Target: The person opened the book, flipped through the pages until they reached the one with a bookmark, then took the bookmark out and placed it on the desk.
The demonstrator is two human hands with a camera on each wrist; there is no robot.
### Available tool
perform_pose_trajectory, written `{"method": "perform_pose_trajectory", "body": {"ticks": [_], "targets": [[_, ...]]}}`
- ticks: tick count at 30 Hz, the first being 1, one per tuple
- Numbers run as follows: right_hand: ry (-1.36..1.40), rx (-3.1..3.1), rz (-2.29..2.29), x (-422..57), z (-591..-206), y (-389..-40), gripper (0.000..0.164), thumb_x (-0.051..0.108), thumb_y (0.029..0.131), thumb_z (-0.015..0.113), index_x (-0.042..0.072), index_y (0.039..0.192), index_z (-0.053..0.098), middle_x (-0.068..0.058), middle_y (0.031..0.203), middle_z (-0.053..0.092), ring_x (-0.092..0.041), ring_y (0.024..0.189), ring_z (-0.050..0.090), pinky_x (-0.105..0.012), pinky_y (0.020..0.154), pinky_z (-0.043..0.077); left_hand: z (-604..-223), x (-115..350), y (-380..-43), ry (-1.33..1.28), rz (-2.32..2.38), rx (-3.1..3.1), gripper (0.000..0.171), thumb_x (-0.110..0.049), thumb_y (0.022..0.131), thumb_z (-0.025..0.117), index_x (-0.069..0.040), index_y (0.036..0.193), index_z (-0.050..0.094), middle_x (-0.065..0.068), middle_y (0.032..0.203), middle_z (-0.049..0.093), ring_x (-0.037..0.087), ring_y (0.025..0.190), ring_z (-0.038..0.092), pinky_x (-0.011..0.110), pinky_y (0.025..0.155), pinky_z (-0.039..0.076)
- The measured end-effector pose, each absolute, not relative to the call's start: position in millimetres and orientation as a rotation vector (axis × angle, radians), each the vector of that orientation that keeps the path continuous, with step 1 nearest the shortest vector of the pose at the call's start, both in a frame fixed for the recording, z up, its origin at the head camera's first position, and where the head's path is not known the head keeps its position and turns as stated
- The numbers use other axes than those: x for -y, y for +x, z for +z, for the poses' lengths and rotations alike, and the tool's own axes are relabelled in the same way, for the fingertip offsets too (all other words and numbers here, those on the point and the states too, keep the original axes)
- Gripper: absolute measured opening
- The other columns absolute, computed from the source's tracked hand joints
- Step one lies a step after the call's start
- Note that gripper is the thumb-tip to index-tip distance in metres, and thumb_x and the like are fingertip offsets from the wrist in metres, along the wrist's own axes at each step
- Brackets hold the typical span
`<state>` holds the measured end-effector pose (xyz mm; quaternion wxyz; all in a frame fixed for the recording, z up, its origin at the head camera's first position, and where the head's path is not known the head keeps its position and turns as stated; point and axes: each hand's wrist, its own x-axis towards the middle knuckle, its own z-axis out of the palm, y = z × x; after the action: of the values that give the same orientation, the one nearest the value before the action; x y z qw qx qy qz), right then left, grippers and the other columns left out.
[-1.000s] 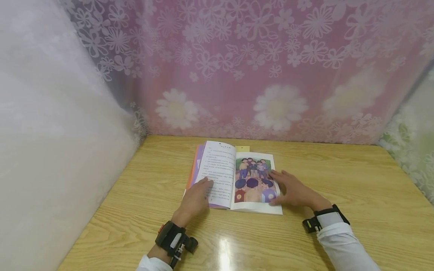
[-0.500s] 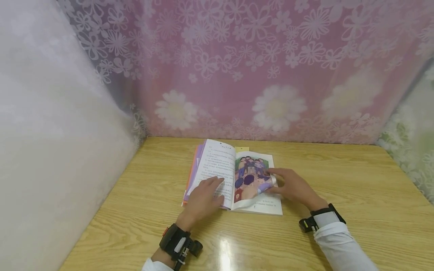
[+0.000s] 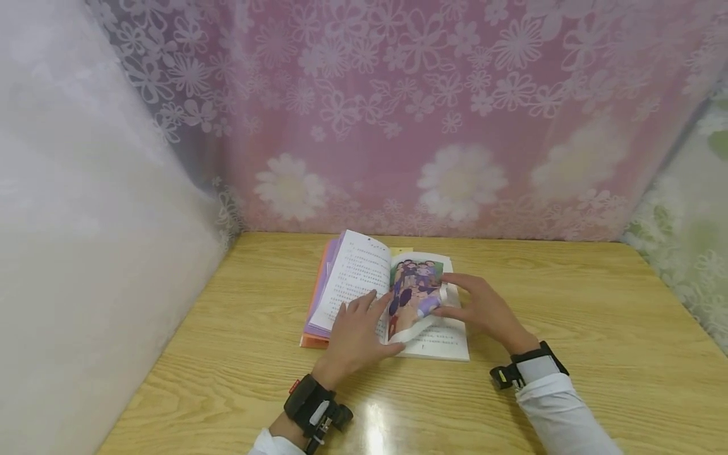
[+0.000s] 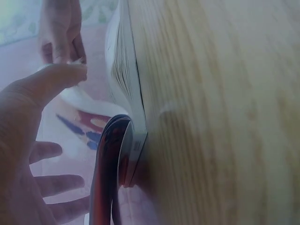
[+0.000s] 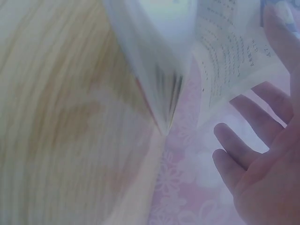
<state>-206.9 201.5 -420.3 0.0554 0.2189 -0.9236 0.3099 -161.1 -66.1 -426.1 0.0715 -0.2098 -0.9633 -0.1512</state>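
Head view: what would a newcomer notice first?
Probably the colourful illustrated page of the open book, mid-table, curled up and pinched by the right hand. The left hand is spread over the book's lower part. Then the pink flowered backdrop, behind the wooden table.

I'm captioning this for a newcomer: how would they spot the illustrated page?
On the table, find the open book. In its right half, the illustrated page curls up, held by the right hand. Unlike the text pages beside and beneath it, it bears a colour picture.
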Motion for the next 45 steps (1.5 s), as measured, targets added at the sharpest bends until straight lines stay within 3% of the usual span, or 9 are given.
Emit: {"method": "perform_pose_trajectory", "body": {"ticks": [6, 11, 15, 20, 24, 28, 34, 39, 45], "targets": [[0.709, 2.731, 0.949, -190.7, -416.3, -204.3, 0.073, 0.059, 0.07, 0.064, 0.014, 0.126, 0.051, -0.012, 0.128, 0.053, -0.029, 0.12, 0.043, -0.049, 0.099, 0.033, -428.9, 63.2, -160.4, -0.603, -0.426, 2.887, 0.091, -0.059, 0.069, 0.058, -0.022, 0.144, 0.023, 0.008, 0.143, 0.037, 0.028, 0.126, 0.036, 0.062, 0.097, 0.027], [0.668, 2.749, 0.942, -191.6, -420.2, -202.7, 0.087, 0.059, 0.067, 0.066, 0.011, 0.134, 0.041, -0.019, 0.14, 0.038, -0.038, 0.128, 0.029, -0.058, 0.1, 0.024, -431.5, 72.1, -159.8, -0.578, -0.544, 2.825, 0.096, -0.045, 0.07, 0.062, -0.012, 0.145, 0.013, 0.009, 0.142, 0.038, 0.026, 0.125, 0.038, 0.049, 0.1, 0.032], [0.635, 2.776, 0.931, -195.0, -423.2, -202.9, 0.098, 0.059, 0.066, 0.067, 0.009, 0.141, 0.029, -0.022, 0.145, 0.028, -0.041, 0.13, 0.022, -0.061, 0.101, 0.021, -432.8, 78.9, -159.9, -0.59, -0.607, 2.767, 0.095, -0.038, 0.07, 0.062, -0.012, 0.146, 0.009, 0.01, 0.139, 0.041, 0.025, 0.122, 0.041, 0.043, 0.099, 0.035], [0.636, 2.79, 0.943, -198.4, -424.9, -203.3, 0.098, 0.059, 0.067, 0.066, 0.009, 0.142, 0.027, -0.022, 0.146, 0.026, -0.042, 0.13, 0.023, -0.061, 0.1, 0.021, -432.4, 85.4, -158.5, -0.479, -0.663, 2.733, 0.094, -0.034, 0.07, 0.06, -0.015, 0.146, 0.008, 0.01, 0.123, 0.053, 0.022, 0.1, 0.052, 0.039, 0.075, 0.047], [0.627, 2.809, 0.956, -200.7, -427.9, -203.2, 0.097, 0.059, 0.067, 0.066, 0.01, 0.142, 0.027, -0.021, 0.146, 0.025, -0.041, 0.13, 0.022, -0.061, 0.1, 0.021, -429.1, 91.4, -160.9, -0.299, -0.736, 2.729, 0.093, -0.021, 0.068, 0.059, -0.014, 0.146, 0.008, 0.01, 0.112, 0.056, 0.02, 0.083, 0.052, 0.034, 0.059, 0.043], [0.606, 2.838, 0.968, -203.5, -430.4, -202.0, 0.1, 0.062, 0.067, 0.064, 0.01, 0.143, 0.024, -0.019, 0.148, 0.024, -0.039, 0.132, 0.02, -0.06, 0.101, 0.02, -423.8, 97.6, -162.7, -0.152, -0.789, 2.722, 0.093, -0.012, 0.067, 0.062, -0.01, 0.145, 0.012, 0.015, 0.122, 0.052, 0.024, 0.086, 0.052, 0.037, 0.063, 0.046], [0.592, 2.874, 0.949, -206.2, -432.6, -201.4, 0.101, 0.062, 0.068, 0.064, 0.008, 0.143, 0.021, -0.02, 0.148, 0.023, -0.039, 0.132, 0.02, -0.06, 0.102, 0.02, -425.8, 106.8, -163.9, -0.009, -0.82, 2.771, 0.091, -0.015, 0.067, 0.068, -0.008, 0.143, 0.019, 0.017, 0.136, 0.04, 0.031, 0.106, 0.05, 0.047, 0.078, 0.047], [0.583, 2.889, 0.942, -210.0, -433.8, -203.4, 0.099, 0.059, 0.07, 0.064, 0.006, 0.143, 0.022, -0.022, 0.147, 0.023, -0.04, 0.132, 0.019, -0.06, 0.102, 0.018, -429.9, 112.7, -165.3, -0.017, -0.791, 2.788, 0.083, -0.015, 0.068, 0.069, -0.007, 0.14, 0.029, 0.018, 0.135, 0.04, 0.033, 0.11, 0.048, 0.048, 0.084, 0.045], [0.585, 2.913, 0.949, -215.1, -436.9, -205.3, 0.097, 0.059, 0.07, 0.064, 0.008, 0.143, 0.023, -0.024, 0.147, 0.02, -0.043, 0.131, 0.017, -0.062, 0.102, 0.016, -432.5, 113.6, -166.6, -0.057, -0.715, 2.893, 0.065, -0.007, 0.07, 0.06, -0.007, 0.132, 0.042, 0.017, 0.127, 0.049, 0.032, 0.106, 0.051, 0.047, 0.08, 0.046]]}}
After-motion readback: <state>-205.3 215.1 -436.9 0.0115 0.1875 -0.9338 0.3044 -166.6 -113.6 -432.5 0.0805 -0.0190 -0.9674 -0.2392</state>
